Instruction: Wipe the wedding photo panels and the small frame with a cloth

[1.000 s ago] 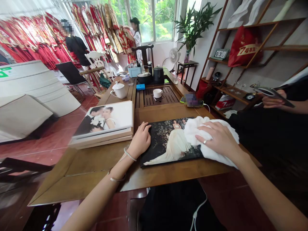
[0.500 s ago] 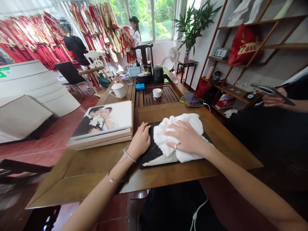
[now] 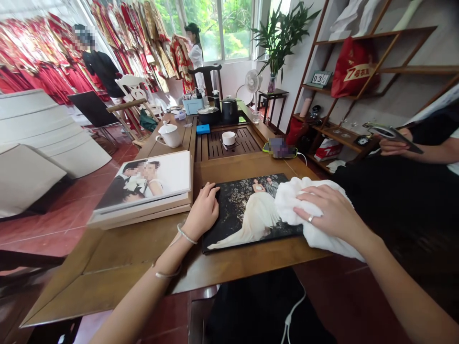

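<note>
A dark photo album (image 3: pixel 244 215) with a wedding picture on its cover lies flat near the front edge of the wooden table (image 3: pixel 136 248). My left hand (image 3: pixel 203 212) rests with curled fingers on the album's left edge, pinning it down. My right hand (image 3: pixel 332 212) presses a white cloth (image 3: pixel 292 200) against the right part of the cover, fingers spread over the cloth. A ring shows on one finger of that hand.
A stack of light albums (image 3: pixel 143 188) lies to the left. Behind are a tea tray (image 3: pixel 229 145) with a white cup (image 3: pixel 228 138), a white teapot (image 3: pixel 168 135), kettles and a phone (image 3: pixel 281 148). A person on the right holds a phone (image 3: pixel 390 134). Shelves stand beyond.
My right hand swept the cloth left across the cover and then back to the right side, uncovering the picture again. My left hand stayed on the album's left edge.
</note>
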{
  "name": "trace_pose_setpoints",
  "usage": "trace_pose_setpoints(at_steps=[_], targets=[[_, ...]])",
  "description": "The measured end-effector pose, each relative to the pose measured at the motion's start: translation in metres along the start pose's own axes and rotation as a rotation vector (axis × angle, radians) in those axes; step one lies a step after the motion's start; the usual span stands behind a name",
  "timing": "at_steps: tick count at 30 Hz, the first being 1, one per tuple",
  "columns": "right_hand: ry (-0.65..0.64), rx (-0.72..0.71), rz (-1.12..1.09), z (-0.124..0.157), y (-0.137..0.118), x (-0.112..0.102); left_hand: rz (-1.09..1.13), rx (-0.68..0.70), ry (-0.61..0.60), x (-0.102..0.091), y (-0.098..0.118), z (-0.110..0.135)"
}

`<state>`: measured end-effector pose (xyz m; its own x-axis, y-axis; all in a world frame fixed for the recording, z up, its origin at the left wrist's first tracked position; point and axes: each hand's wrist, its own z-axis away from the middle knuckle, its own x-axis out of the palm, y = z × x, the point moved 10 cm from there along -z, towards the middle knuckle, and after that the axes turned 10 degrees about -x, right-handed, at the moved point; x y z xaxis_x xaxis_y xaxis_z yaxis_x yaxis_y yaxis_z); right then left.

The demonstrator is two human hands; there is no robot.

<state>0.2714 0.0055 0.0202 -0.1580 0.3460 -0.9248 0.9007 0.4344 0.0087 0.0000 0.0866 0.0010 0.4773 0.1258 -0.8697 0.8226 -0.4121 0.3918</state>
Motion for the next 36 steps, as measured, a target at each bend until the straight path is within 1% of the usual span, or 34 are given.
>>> trace_pose_setpoints(at_steps=[2, 4, 6, 9, 12, 14, 15, 17, 19, 21, 24, 27, 31, 34, 36], targets=[[-0.014, 0.039, 0.029, -0.009, 0.009, 0.003, -0.001, -0.005, 0.000, 0.000, 0.000, 0.000], [-0.030, 0.040, 0.044, -0.024, 0.008, 0.005, 0.006, -0.008, 0.003, 0.000, -0.001, 0.000], [-0.064, 0.002, 0.035, -0.043, -0.005, 0.008, 0.014, -0.005, 0.008, 0.000, -0.001, 0.001], [-0.129, -0.101, -0.006, -0.074, -0.041, 0.015, 0.004, -0.005, -0.005, 0.001, -0.001, 0.001], [-0.159, -0.179, -0.028, -0.103, -0.074, 0.024, -0.023, -0.016, -0.033, 0.003, -0.001, 0.000], [-0.151, -0.183, -0.038, -0.119, -0.084, 0.029, -0.032, -0.022, -0.044, 0.003, -0.001, 0.000], [-0.140, -0.170, -0.041, -0.124, -0.084, 0.031, -0.033, -0.024, -0.045, 0.003, -0.001, 0.000], [-0.117, -0.119, -0.038, -0.130, -0.075, 0.035, -0.030, -0.022, -0.042, 0.002, 0.000, 0.000], [-0.104, -0.048, -0.018, -0.129, -0.059, 0.037, -0.028, -0.014, -0.040, 0.001, 0.001, 0.000], [-0.104, 0.019, 0.011, -0.121, -0.040, 0.038, -0.030, -0.010, -0.038, 0.000, 0.002, 0.000], [-0.112, 0.085, 0.055, -0.102, -0.015, 0.035, -0.037, -0.018, -0.031, 0.001, 0.001, 0.000], [-0.113, 0.108, 0.083, -0.079, 0.001, 0.028, -0.046, -0.019, -0.022, 0.002, 0.000, 0.001], [-0.100, 0.033, 0.040, -0.047, 0.002, 0.019, -0.059, -0.006, -0.005, 0.003, -0.001, 0.001], [-0.086, -0.020, -0.034, -0.022, -0.003, 0.009, -0.065, -0.003, -0.001, 0.003, 0.000, 0.002], [-0.103, -0.066, -0.108, -0.008, -0.010, 0.002, -0.061, -0.003, -0.006, 0.003, 0.000, 0.001]])
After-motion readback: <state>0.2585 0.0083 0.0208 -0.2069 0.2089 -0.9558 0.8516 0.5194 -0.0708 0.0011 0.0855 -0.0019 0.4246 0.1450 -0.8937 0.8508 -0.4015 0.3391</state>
